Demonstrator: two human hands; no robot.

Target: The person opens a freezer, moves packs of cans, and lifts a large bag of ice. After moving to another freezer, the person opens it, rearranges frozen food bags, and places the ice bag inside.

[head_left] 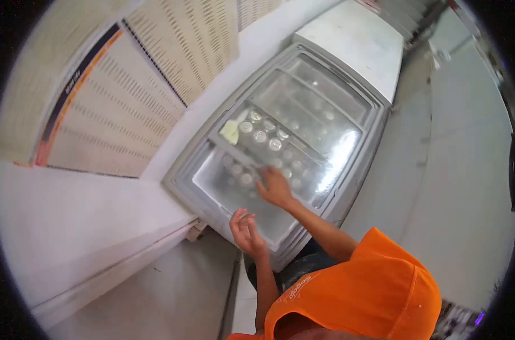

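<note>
A chest freezer [184, 184] with frosted glass lids stretches away in front of me. My right hand [276, 187] reaches over the glass, its fingertips right at the frame bar between two lid panes [237, 156]. Its fingers look bent but apart, and slightly blurred. Nearer to me, my left hand [247, 233] is raised over the freezer's near edge, palm turned up, with loosely curled fingers and nothing visible in it. Under the glass show several round-topped containers [260, 136] in rows. A pale yellow-green item [230, 132] lies beside them.
Printed list sheets [116, 102] hang on the white wall at the left. A white box-shaped surface [353, 42] adjoins the freezer's far end. Pale panels [461, 130] stand along the right. My orange sleeve [353, 289] fills the lower right.
</note>
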